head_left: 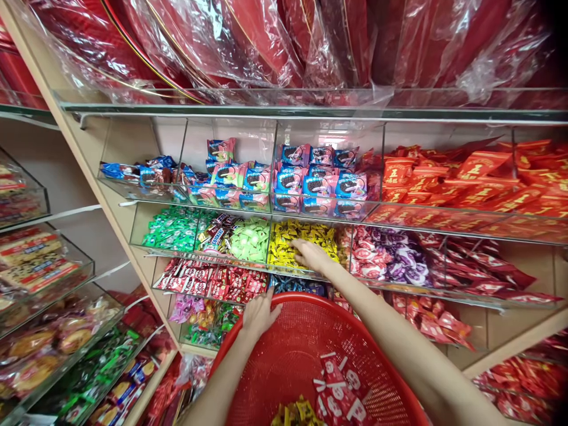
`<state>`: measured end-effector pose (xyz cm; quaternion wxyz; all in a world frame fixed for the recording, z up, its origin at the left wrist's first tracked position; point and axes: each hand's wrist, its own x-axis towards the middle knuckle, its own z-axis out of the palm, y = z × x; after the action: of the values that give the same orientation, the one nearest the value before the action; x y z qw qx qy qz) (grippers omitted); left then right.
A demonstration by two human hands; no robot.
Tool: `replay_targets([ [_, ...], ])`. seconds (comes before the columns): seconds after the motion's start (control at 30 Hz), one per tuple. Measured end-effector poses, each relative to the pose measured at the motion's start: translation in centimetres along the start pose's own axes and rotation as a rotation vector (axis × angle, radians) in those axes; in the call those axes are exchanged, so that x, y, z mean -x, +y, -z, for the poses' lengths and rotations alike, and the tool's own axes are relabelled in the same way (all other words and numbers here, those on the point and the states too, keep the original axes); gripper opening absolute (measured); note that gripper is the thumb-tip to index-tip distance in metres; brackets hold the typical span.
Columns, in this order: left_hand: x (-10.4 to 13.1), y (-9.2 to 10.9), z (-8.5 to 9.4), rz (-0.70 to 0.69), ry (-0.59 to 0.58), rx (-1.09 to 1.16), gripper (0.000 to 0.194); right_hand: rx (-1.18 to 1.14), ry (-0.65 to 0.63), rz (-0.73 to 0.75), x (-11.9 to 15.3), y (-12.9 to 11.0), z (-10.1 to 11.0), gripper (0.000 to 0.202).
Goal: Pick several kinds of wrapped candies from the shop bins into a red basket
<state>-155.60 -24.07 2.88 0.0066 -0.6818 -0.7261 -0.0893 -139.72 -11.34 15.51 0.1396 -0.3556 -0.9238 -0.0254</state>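
My right hand (309, 254) reaches over the yellow-wrapped candies (284, 236) in a clear compartment of the middle shelf, its fingers spread on top of them. Near the far left rim of a red plastic basket (284, 331) is my left hand (261, 313), fingers apart, thumb stretched over the basket's inside. Within the basket lie yellow-wrapped candies (298, 412) and red-and-white packets (339, 393). Whether the left hand touches the rim is hard to tell.
Clear shelf bins hold blue-and-pink cookie packs (317, 183), orange-red packets (444, 183), green candies (171, 229) and purple candies (406, 260). Plastic-wrapped red items (266, 41) stand on the top shelf. More snack shelves (39, 254) stand at the left.
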Motion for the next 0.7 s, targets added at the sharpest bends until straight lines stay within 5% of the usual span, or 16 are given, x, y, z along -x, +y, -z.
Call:
replay_targets([
  [0.33, 0.2, 0.4, 0.8, 0.01, -0.047, -0.004, 0.061, -0.091, 0.05, -0.013, 0.3, 0.1, 0.5, 0.038],
  [0.7, -0.1, 0.2, 0.4, -0.007, -0.019, 0.009, 0.063, -0.4, 0.302, -0.018, 3.1, -1.1, 3.9, 0.031],
])
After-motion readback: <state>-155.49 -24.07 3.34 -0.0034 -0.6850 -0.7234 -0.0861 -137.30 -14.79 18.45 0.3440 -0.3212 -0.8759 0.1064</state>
